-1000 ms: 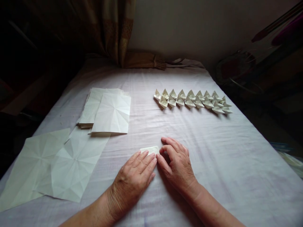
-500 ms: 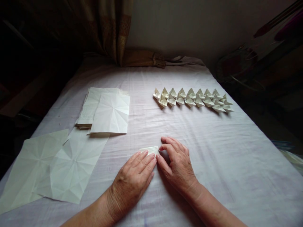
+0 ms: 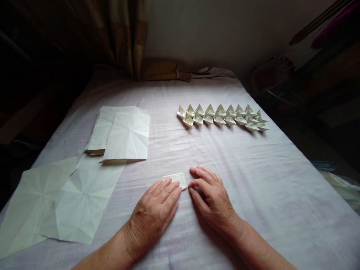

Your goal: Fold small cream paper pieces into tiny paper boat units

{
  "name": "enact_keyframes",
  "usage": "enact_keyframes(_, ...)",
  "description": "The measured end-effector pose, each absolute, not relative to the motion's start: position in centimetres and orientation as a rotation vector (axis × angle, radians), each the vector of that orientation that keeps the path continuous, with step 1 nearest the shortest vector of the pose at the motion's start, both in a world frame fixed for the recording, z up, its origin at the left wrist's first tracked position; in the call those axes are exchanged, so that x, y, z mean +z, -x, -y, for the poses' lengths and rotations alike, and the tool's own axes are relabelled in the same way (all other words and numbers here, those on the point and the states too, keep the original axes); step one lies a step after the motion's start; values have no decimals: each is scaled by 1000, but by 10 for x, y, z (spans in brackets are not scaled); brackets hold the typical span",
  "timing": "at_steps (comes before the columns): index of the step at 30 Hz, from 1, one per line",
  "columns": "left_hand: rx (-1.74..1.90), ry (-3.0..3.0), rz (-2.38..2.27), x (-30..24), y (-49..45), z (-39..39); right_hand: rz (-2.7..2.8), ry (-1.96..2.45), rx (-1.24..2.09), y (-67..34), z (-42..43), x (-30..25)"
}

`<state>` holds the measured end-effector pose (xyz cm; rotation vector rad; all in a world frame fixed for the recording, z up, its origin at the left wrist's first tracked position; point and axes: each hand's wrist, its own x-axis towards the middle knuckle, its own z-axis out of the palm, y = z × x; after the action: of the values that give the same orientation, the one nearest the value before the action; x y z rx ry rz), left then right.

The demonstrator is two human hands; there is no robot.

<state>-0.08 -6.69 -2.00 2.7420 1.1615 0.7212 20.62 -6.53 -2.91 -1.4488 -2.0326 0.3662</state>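
A small folded piece of white paper (image 3: 176,179) lies flat on the pale cloth near me. My left hand (image 3: 155,210) rests palm down with its fingers together, their tips pressing on the paper's near left part. My right hand (image 3: 210,197) lies beside it, fingers slightly curled, the fingertips touching the paper's right edge.
Two rows of several small folded paper boats (image 3: 222,117) stand at the back right. A stack of creased white sheets (image 3: 120,133) lies at the left, and large unfolded creased sheets (image 3: 56,198) lie at the near left. A curtain (image 3: 129,37) hangs behind; dark clutter lies off the right edge.
Both hands have slid slightly back toward me, so more of the folded paper shows. My view has shifted a little to the right.
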Motion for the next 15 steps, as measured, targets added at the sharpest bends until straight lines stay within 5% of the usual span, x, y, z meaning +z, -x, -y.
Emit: enact_keyframes(15,732,-2812,-1173,-18,-1,67,1916,1631,527,-193,65,-25)
